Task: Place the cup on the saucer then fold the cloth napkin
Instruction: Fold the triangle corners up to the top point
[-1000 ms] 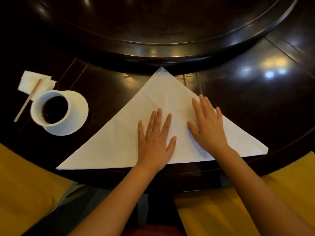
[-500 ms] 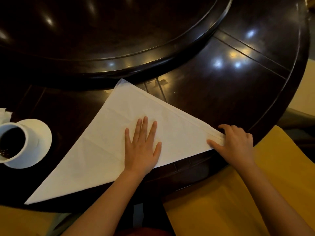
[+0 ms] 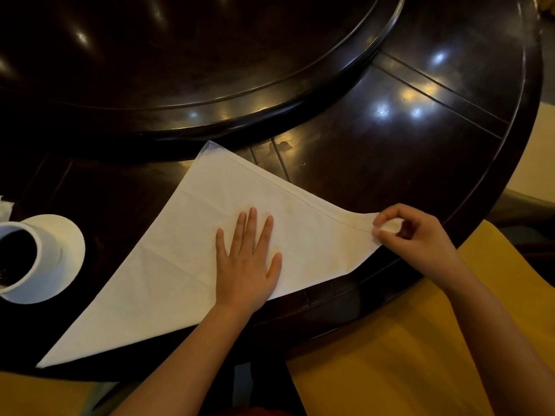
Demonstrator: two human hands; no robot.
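Observation:
A white cloth napkin (image 3: 168, 265), folded into a triangle, lies on the dark round table (image 3: 375, 151) with its point toward the table's centre. My left hand (image 3: 247, 262) presses flat on its middle, fingers spread. My right hand (image 3: 411, 235) pinches the napkin's right corner between thumb and fingers and holds it lifted off the table. At the left edge, a white cup (image 3: 21, 256) with dark liquid stands on a white saucer (image 3: 67, 250).
A raised dark turntable (image 3: 210, 55) fills the table's centre behind the napkin. Yellow seat cushions (image 3: 390, 355) sit below the table's near edge on the right and lower left. A bit of white paper (image 3: 5, 207) shows at the far left.
My right hand went from lying flat on the napkin to its right corner, gripped it and raised it. The view shifted right, so the cup and saucer slid to the left edge.

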